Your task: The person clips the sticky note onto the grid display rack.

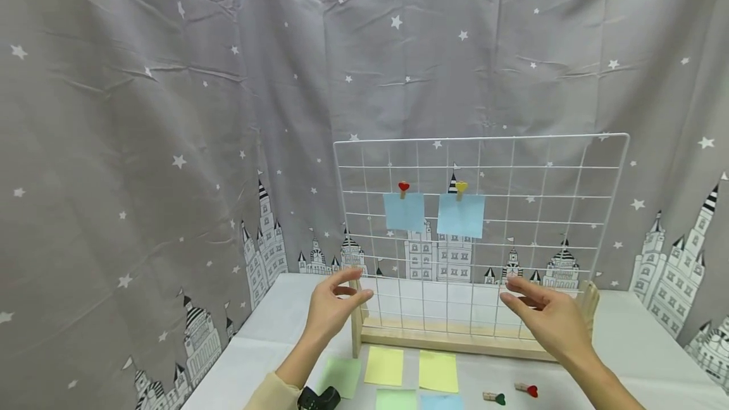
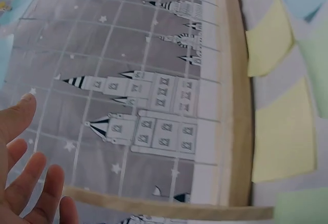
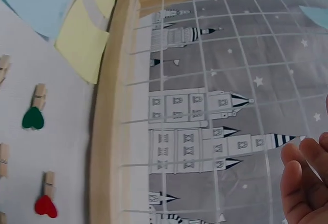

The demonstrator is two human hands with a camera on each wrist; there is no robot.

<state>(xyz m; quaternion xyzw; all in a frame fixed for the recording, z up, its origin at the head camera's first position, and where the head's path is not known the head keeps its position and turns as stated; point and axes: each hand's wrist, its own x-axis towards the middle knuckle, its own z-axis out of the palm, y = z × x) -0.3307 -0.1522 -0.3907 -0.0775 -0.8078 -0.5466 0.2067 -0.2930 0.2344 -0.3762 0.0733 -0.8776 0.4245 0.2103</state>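
No text, labels, brands, numbers or signs readable anywhere.

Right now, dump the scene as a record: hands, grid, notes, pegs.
left hand: empty, near grid, left side
right hand: empty, near grid, right side
grid: upright in wood base
left clipped note: blue, under hung red peg
right clipped note: blue, under hung yellow peg
loose notes: two yellow, two green, one blue
loose green peg: on table, left of loose red peg
other pegs: cut off in right wrist view
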